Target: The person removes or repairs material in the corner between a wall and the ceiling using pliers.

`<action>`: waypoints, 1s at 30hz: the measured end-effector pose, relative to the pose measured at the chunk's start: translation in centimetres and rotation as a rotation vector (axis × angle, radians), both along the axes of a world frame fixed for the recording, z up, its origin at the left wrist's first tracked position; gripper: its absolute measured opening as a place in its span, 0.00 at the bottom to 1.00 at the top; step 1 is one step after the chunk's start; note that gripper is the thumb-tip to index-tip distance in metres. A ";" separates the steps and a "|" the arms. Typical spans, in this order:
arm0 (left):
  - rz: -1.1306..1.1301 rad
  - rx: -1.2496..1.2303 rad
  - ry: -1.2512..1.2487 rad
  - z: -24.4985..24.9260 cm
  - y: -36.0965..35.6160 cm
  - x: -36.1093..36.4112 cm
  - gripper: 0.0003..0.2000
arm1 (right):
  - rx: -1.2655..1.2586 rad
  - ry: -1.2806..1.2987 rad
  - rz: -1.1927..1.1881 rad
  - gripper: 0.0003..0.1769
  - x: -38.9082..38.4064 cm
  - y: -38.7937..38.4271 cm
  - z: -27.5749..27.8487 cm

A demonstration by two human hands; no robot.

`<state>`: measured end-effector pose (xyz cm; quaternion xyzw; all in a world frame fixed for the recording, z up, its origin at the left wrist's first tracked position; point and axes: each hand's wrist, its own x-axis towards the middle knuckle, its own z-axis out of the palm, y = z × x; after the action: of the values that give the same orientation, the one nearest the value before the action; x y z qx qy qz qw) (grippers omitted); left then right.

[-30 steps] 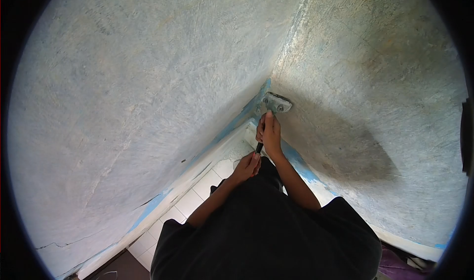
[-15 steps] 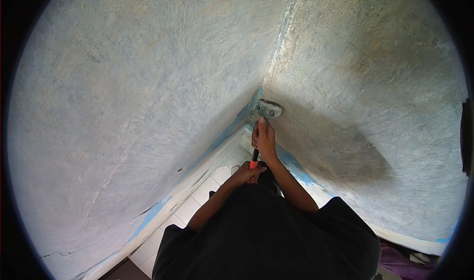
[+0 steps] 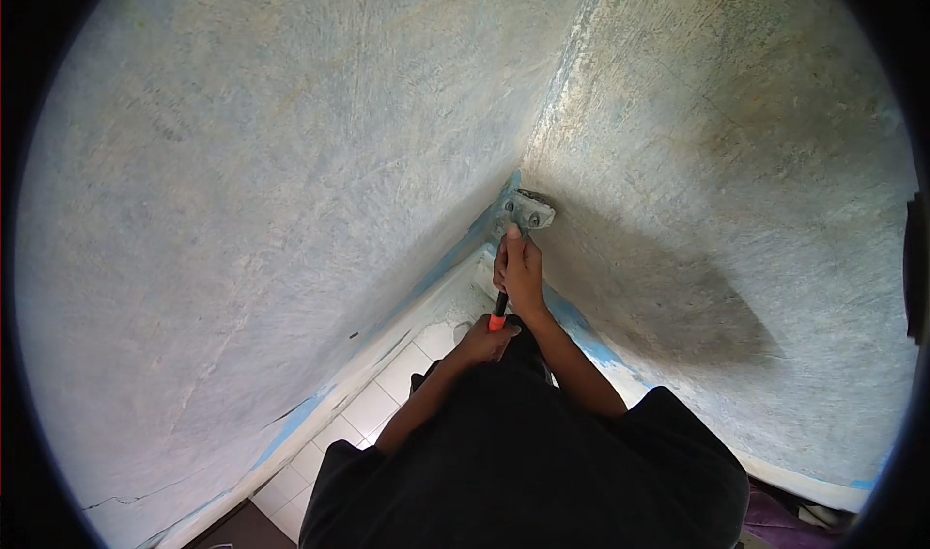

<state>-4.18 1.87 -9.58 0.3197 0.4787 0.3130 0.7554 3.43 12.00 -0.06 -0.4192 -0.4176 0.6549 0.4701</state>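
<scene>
A wall scraper (image 3: 531,210) with a grey, bolted head and a black-and-orange handle is in both my hands. My right hand (image 3: 520,270) is closed round the upper handle, with the thumb up against the head. Lower down, my left hand (image 3: 482,342) wraps the orange end of the handle. The scraper's head lies at the right wall (image 3: 697,161), low in the corner beside a strip of blue paint (image 3: 475,227). The blade's edge faces away from me.
The left wall (image 3: 262,190) meets the right one in a corner straight ahead. White floor tiles (image 3: 373,409) show below on the left. Something purple (image 3: 785,518) lies at the lower right, and a dark brown object (image 3: 242,528) at the lower left.
The scraper's head has tilted slightly, its edge turning a little to the right. Both hands keep their grip in nearly the same place.
</scene>
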 end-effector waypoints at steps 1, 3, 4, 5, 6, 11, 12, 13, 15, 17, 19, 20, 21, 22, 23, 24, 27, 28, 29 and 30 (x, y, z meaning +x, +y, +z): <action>0.015 0.001 0.005 -0.1 -0.3 0.1 0.20 | -0.020 0.006 0.007 0.25 0.2 -0.2 -0.6; -0.013 0.007 0.053 -0.9 -1.1 0.2 0.20 | -0.049 0.026 0.015 0.25 0.5 -0.4 -1.3; -0.029 0.021 0.080 -1.1 -0.8 0.1 0.20 | -0.039 0.025 0.010 0.25 0.5 -0.4 -1.1; -0.019 0.012 0.083 -1.2 -0.4 -0.1 0.20 | -0.023 0.024 0.006 0.25 0.3 -0.4 -0.7; -0.008 -0.001 0.085 0.5 0.0 -0.3 0.20 | -0.012 0.022 0.002 0.25 0.1 -0.3 -0.2; 0.000 0.004 -0.040 -0.2 -0.3 0.1 0.20 | -0.013 -0.042 -0.019 0.25 0.1 -0.1 0.7; 0.002 0.006 -0.030 -0.3 -0.6 0.2 0.20 | -0.014 -0.026 -0.008 0.26 0.2 -0.2 0.3; 0.002 0.011 -0.019 -0.3 -0.7 0.1 0.20 | -0.033 -0.010 -0.007 0.26 0.4 -0.5 -0.2; -0.019 0.008 -0.033 1.5 -0.6 -0.4 0.20 | -0.058 0.030 -0.007 0.26 0.0 -0.4 0.0; -0.025 0.000 -0.056 1.9 -0.4 -0.2 0.20 | -0.008 -0.054 -0.048 0.26 -0.4 0.1 1.1; 0.004 -0.002 -0.081 0.4 -0.4 0.3 0.20 | -0.001 -0.089 -0.046 0.27 -0.2 0.0 1.4; -0.007 0.003 -0.052 -0.5 -0.5 0.3 0.20 | -0.010 -0.073 -0.027 0.27 0.2 0.0 0.8; -0.020 0.007 -0.021 -0.9 -0.7 0.2 0.20 | -0.022 -0.056 -0.010 0.27 0.4 -0.2 0.3; -0.035 0.015 0.012 -1.3 -0.9 0.1 0.20 | -0.039 -0.037 -0.004 0.27 0.5 -0.5 -0.2; -0.044 0.028 0.026 -1.6 -1.0 -0.1 0.20 | -0.051 -0.016 0.001 0.27 0.6 -0.8 -0.7; -0.051 0.044 0.039 -1.1 -0.8 -0.4 0.20 | -0.059 0.003 0.006 0.27 0.5 -0.5 -0.9; -0.039 0.083 -0.044 2.3 0.9 -0.3 0.19 | 0.040 -0.043 0.024 0.27 -0.2 0.8 3.0; -0.028 0.086 -0.096 2.9 0.8 0.1 0.18 | 0.010 -0.052 0.023 0.27 0.2 0.2 2.5; -0.025 0.068 -0.060 2.6 0.4 0.5 0.18 | -0.008 -0.056 0.026 0.27 0.4 0.1 2.1; -0.017 0.065 -0.020 2.1 0.3 0.8 0.17 | -0.011 -0.058 0.033 0.27 0.4 0.7 1.8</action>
<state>-3.42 2.22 -7.46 0.3452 0.4579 0.3249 0.7520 3.85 12.71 1.72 -0.4336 -0.4342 0.6525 0.4447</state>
